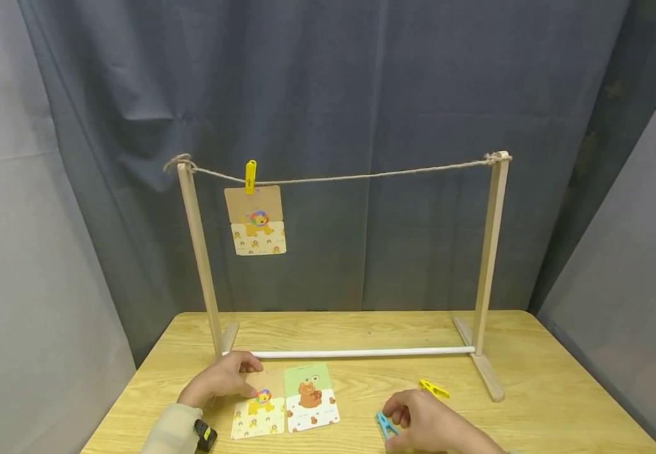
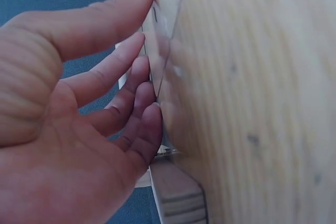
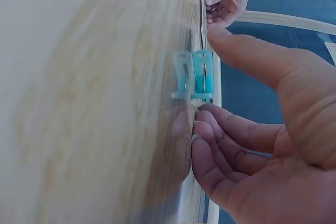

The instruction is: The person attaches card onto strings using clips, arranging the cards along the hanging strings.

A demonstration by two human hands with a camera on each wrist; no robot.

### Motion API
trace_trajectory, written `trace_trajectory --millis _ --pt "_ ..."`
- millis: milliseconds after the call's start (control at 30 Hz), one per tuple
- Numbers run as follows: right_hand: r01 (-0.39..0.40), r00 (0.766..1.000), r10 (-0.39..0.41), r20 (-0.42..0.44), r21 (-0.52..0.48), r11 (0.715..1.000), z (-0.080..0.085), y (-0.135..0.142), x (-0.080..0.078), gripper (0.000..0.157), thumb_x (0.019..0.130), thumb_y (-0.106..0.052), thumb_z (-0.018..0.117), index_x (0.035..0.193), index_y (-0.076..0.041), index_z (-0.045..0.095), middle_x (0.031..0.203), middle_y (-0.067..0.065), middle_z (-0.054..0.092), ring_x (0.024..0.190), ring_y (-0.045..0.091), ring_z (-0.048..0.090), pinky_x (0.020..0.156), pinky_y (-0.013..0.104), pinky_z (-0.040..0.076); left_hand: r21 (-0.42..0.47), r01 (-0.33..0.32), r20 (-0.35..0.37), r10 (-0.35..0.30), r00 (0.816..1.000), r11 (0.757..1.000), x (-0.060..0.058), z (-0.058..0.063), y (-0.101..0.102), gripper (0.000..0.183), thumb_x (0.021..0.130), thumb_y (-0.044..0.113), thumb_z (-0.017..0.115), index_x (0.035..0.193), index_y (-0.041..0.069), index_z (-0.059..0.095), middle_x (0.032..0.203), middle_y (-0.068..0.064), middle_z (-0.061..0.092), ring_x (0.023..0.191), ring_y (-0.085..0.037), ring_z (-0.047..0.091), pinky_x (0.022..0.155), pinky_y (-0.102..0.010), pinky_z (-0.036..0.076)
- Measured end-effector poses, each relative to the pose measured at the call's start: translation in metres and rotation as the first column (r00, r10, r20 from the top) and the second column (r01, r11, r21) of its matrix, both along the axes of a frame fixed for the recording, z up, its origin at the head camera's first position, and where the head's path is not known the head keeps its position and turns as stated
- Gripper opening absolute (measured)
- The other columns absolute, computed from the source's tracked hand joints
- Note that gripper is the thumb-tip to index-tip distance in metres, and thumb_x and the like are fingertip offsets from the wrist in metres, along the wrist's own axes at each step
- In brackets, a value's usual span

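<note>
My left hand (image 1: 222, 378) rests at the upper left of a lion card (image 1: 258, 424), fingertips at its edge. In the left wrist view the left hand (image 2: 79, 93) has its thumb apart from bent fingers, fingertips down at the surface. A bear card (image 1: 312, 403) lies just right of the lion card. My right hand (image 1: 421, 422) is over a blue clothespin (image 1: 386, 426). In the right wrist view this clothespin (image 3: 202, 76) lies between the spread thumb and fingers of the right hand (image 3: 262, 124), with a gap on the thumb side.
A yellow clothespin (image 1: 434, 388) lies beyond my right hand. Behind, a wooden frame (image 1: 489, 265) carries a rope (image 1: 351, 178), where another yellow clothespin (image 1: 250, 176) holds a second lion card (image 1: 260, 236). A white rod (image 1: 356, 353) runs low across the frame on the table (image 1: 561, 403).
</note>
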State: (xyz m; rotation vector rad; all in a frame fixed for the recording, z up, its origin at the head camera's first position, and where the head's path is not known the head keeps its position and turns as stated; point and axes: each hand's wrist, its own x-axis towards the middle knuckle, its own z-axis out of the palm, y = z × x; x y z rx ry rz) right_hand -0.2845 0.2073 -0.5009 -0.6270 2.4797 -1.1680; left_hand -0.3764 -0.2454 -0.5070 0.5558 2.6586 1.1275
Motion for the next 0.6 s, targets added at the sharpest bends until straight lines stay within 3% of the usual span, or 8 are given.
trace_trajectory --millis 433,600 --pt "0.045 0.995 -0.044 0.089 -0.011 0.999 0.0000 -0.0039 0.0006 0.034 0.081 -0.016 0.088 0.111 -0.011 0.073 0.094 0.005 0.065 0.083 0.022 0.055 0.070 0.032 0.049 0.023 0.016 0.036 -0.016 0.999 1.000 -0.0017 -0.0021 -0.0019 0.048 0.076 0.005 0.091 0.117 0.002 0.067 0.115 -0.009 0.062 0.108 -0.028 0.054 0.096 -0.050 0.046" --pt "0.060 0.994 -0.059 0.087 -0.006 0.998 0.0003 -0.0042 0.0017 0.029 0.081 -0.013 0.086 0.107 -0.012 0.073 0.091 0.005 0.065 0.082 0.023 0.055 0.068 0.034 0.049 0.017 0.012 0.011 -0.012 1.000 1.000 -0.0025 -0.0024 -0.0017 0.048 0.073 0.004 0.092 0.115 0.002 0.068 0.110 -0.010 0.064 0.103 -0.028 0.055 0.091 -0.043 0.047"
